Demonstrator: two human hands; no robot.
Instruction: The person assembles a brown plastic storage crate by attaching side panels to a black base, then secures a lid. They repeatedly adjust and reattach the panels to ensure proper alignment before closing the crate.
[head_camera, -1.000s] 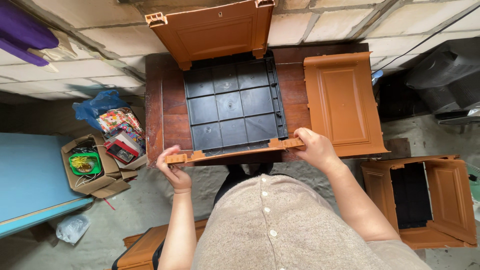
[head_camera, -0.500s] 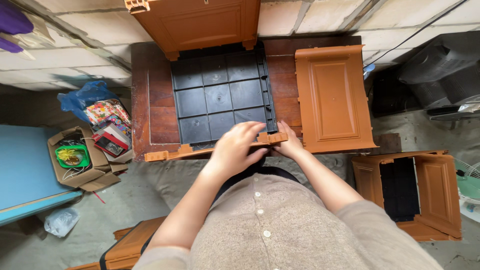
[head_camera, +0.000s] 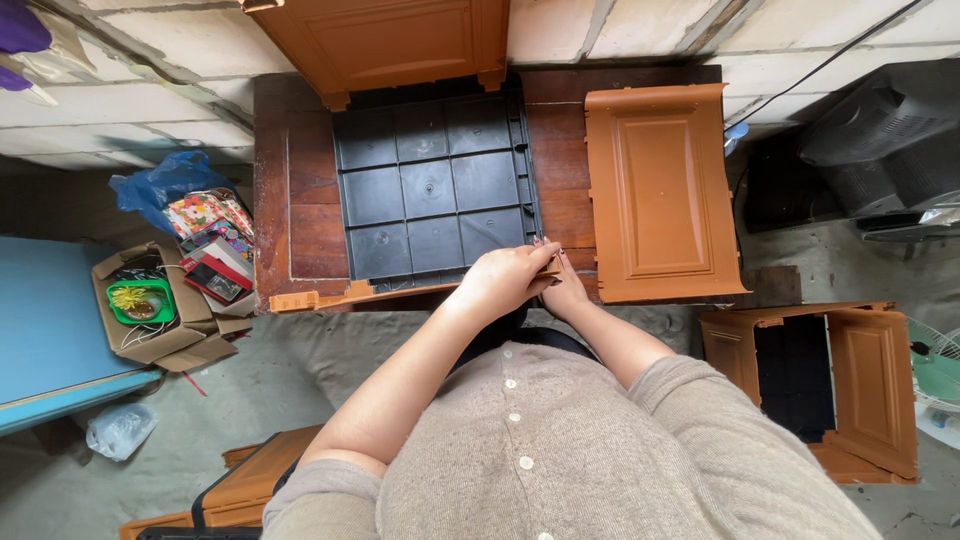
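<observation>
Left hand (head_camera: 510, 280) curled over right end of brown front strip (head_camera: 330, 295), gripping it | right hand (head_camera: 565, 290) tucked beneath, grip not discernible | strip along near edge of black ribbed panel (head_camera: 430, 190) on wooden table (head_camera: 300, 200) | brown side panel (head_camera: 660, 190) flat just right.

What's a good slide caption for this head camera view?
Both hands, left hand over right hand, press the brown panel against the black grid panel.
</observation>
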